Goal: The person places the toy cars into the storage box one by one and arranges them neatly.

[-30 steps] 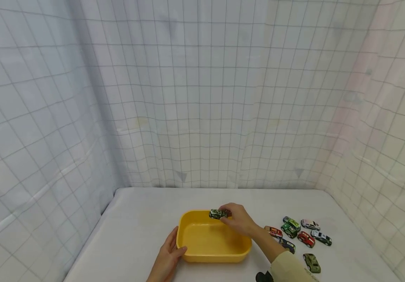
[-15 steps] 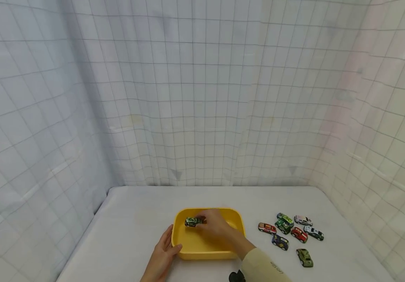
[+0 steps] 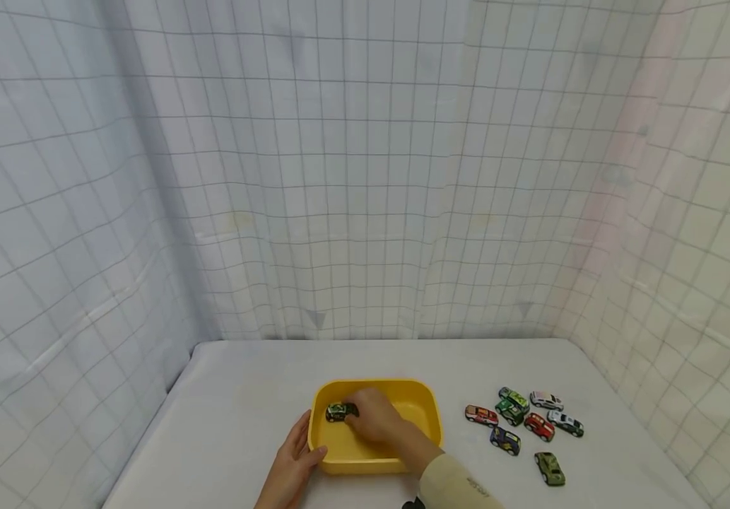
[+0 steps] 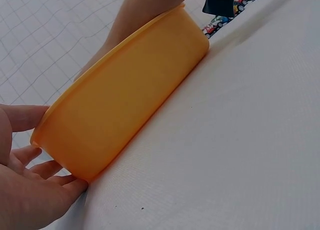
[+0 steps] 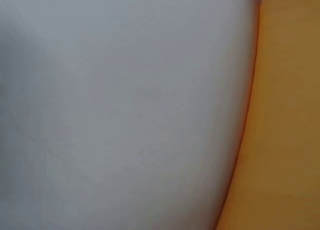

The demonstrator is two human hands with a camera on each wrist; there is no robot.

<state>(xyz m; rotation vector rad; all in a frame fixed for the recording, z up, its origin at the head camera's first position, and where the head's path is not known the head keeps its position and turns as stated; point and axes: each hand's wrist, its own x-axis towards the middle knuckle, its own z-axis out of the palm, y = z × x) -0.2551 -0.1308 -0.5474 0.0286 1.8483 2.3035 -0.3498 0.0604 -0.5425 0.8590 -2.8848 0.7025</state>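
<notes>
In the head view a yellow plastic box [image 3: 355, 467] stands on the white table, its wall also filling much of the left wrist view. My left hand [image 3: 290, 463] grips its left end, the thumb at the rim and the fingers against the outside, as the left wrist view shows too. Inside the box, my right hand [image 3: 374, 418] pinches a dark green patterned toy car [image 3: 336, 412] near the left end, low over the floor. Whether the car touches the floor I cannot tell. The right wrist view catches only the tabletop and the box wall [image 5: 285, 115].
Right of the box lie several toy cars: an orange-red one [image 3: 482, 415], a dark blue one [image 3: 505, 440], a red one [image 3: 539, 426], green ones [image 3: 512, 406], white ones [image 3: 546, 400] and an olive one [image 3: 550, 468]. Grid-patterned white cloth [image 3: 352, 212] walls the table.
My right hand has carried the green toy car from above the box's far rim leftward and down into the box. The left hand keeps its hold; the view has shifted slightly.
</notes>
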